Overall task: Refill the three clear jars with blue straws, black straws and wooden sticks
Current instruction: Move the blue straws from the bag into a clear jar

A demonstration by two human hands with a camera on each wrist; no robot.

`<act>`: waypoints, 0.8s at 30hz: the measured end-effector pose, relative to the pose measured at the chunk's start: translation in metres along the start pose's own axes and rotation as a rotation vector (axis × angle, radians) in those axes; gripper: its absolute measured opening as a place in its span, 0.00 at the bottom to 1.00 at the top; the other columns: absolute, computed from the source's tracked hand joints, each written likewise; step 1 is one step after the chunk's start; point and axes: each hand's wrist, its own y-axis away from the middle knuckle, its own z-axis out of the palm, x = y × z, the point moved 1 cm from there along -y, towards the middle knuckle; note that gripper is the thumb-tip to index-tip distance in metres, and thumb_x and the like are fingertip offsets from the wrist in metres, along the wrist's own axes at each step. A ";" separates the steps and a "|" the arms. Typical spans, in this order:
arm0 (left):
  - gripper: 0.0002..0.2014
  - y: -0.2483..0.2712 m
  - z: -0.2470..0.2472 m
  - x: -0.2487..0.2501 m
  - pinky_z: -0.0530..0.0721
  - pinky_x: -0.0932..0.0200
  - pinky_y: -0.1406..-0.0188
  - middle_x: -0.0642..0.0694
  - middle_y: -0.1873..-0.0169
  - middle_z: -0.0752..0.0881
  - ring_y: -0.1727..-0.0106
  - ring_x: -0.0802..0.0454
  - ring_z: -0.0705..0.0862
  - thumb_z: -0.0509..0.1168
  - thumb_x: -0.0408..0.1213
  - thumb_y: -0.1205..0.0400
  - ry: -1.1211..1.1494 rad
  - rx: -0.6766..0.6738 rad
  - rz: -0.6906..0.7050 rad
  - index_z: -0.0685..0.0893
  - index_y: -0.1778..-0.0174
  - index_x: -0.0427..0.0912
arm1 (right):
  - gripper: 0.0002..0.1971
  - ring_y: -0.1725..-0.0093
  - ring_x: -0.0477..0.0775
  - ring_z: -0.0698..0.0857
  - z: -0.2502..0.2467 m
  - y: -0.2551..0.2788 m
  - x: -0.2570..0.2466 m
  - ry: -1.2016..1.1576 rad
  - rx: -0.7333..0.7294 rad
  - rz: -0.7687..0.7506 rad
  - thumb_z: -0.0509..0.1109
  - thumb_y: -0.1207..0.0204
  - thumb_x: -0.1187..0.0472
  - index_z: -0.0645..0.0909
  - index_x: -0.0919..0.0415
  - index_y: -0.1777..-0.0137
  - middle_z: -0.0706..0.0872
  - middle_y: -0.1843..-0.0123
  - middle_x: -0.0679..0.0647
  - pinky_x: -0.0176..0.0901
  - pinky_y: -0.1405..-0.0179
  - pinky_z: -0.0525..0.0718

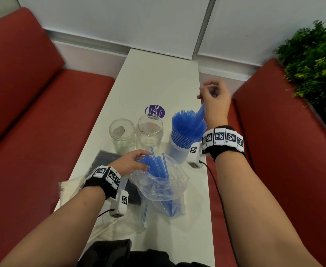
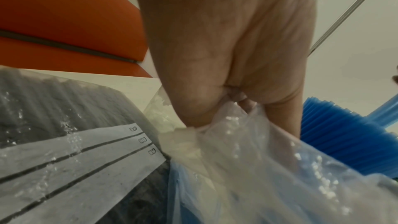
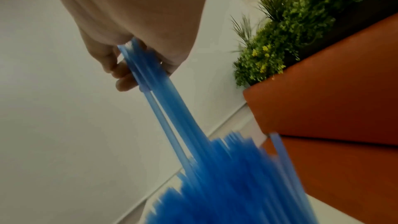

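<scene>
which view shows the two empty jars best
Head view: both empty jars stand whole on the table, left of the jar of blue straws. The left and right wrist views show neither, only hands, bags and straws.

Three jars are standing in a row across the counter (image 1: 158, 79): the left jar (image 1: 122, 134), the middle jar (image 1: 149, 132) just beside it, and the right jar (image 1: 179, 149), with straws (image 1: 187, 126) standing in it. A round sticker (image 1: 155, 111) is lying behind the middle jar. Before the jars, a plastic bag (image 1: 162, 185) is lying with more straws in it, a pack of straws (image 1: 106, 157) sitting to its left, and benches are flanking the counter on both sides.
</scene>
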 end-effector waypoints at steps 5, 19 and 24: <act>0.26 -0.003 0.005 0.001 0.78 0.46 0.25 0.47 0.35 0.86 0.29 0.50 0.81 0.76 0.23 0.25 0.013 -0.014 -0.002 0.83 0.32 0.46 | 0.05 0.57 0.45 0.85 0.005 0.001 0.001 0.430 -0.129 -0.152 0.68 0.16 0.58 0.85 0.50 0.47 0.88 0.56 0.44 0.38 0.52 0.80; 0.27 -0.004 0.010 0.003 0.75 0.39 0.22 0.41 0.34 0.85 0.29 0.46 0.82 0.76 0.22 0.26 0.028 -0.013 0.001 0.83 0.32 0.43 | 0.41 0.10 0.60 0.39 0.014 0.031 0.051 1.051 -0.428 0.031 0.47 0.12 0.34 0.46 0.62 0.10 0.44 0.08 0.55 0.62 0.13 0.37; 0.27 -0.002 0.012 0.004 0.75 0.40 0.22 0.40 0.33 0.85 0.28 0.46 0.81 0.76 0.21 0.26 0.028 -0.007 0.011 0.82 0.31 0.41 | 0.39 0.10 0.60 0.41 0.015 0.045 0.062 1.167 -0.553 0.094 0.46 0.11 0.35 0.49 0.62 0.10 0.50 0.08 0.55 0.63 0.12 0.40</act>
